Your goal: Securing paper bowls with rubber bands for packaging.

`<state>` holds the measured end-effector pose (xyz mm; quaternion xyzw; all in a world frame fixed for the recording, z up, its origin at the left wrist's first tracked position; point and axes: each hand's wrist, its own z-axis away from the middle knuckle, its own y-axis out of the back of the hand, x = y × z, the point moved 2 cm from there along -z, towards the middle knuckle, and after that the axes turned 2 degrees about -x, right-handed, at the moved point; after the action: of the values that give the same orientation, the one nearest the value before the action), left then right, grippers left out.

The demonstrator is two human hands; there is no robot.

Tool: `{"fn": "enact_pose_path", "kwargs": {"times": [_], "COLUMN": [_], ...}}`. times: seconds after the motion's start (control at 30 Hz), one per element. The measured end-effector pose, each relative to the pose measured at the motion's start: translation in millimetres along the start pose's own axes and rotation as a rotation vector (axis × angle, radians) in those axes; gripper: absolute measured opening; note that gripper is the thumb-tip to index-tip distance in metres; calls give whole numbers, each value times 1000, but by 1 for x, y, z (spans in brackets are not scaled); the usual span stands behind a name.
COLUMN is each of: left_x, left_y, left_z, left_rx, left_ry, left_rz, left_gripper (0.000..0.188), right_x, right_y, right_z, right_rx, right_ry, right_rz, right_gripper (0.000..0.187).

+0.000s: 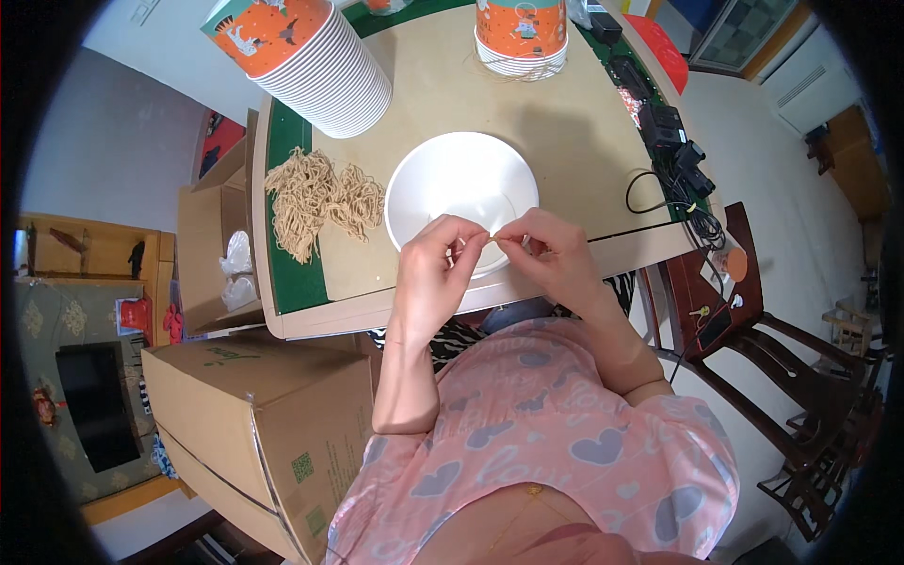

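My left hand (435, 268) and my right hand (554, 252) meet above the near rim of a white paper tub (461, 160). Thumb and forefinger are pinched together on each hand. A tiny tan bit shows between the fingertips, too small to name for certain. Left of the tub lies a tangled heap of tan cords (306, 202). Farther back at the left leans a tall stack of orange-and-white paper tubs (320, 71). Another, shorter stack of orange tubs (521, 42) stands at the far side, with thin tan cord around its lower part.
Black power adapters and cables (664, 127) run along the right edge of the table (584, 179). A large cardboard box (264, 405) stands close at my left, with an open carton (212, 245) behind it. Dark wooden chairs (791, 377) stand at the right.
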<state>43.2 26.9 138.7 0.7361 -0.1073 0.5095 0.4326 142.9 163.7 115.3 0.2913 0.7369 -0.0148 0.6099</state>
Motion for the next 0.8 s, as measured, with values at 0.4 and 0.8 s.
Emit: {"fn": "enact_pose_path", "kwargs": {"times": [0.4,0.8], "left_x": [6,33], "left_y": [-5,5], "left_z": [2,4], "left_rx": [102,104], "left_ry": [-9,-217], "left_rz": [89,-89], "left_gripper": [4,10], "right_x": [-9,-7], "right_y": [5,18], "right_z": [-1,4], "right_rx": [25,86], "right_ry": [-65,41], "right_rz": [-24,18], "right_gripper": [8,9]}}
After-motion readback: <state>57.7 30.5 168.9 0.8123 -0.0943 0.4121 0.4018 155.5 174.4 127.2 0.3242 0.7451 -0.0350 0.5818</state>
